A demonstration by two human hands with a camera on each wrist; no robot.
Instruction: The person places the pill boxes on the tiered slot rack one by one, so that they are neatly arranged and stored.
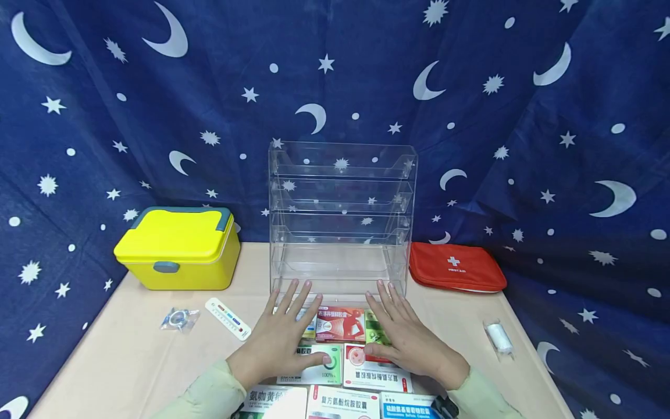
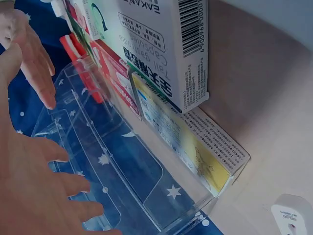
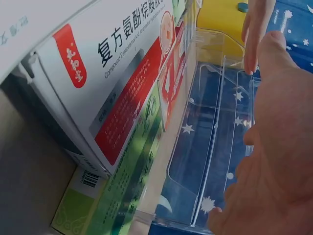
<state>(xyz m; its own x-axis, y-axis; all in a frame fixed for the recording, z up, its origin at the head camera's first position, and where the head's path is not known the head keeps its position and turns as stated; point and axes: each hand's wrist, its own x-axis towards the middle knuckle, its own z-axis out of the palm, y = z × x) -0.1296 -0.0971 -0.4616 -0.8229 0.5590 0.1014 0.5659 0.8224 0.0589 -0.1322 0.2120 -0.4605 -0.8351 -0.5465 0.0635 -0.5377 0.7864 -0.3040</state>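
Both hands lie flat, fingers spread, on the medicine boxes (image 1: 340, 349) at lower centre of the head view. Left hand (image 1: 277, 340) and right hand (image 1: 405, 340): grip released, nothing held. The clear rack (image 1: 340, 215) stands just behind. Advice: pick one box at a time, square to a shelf slot, avoiding tipping the rack on the desk (image 1: 120, 361).

Right hand (image 3: 274, 161) flat beside medicine boxes (image 3: 122, 83)
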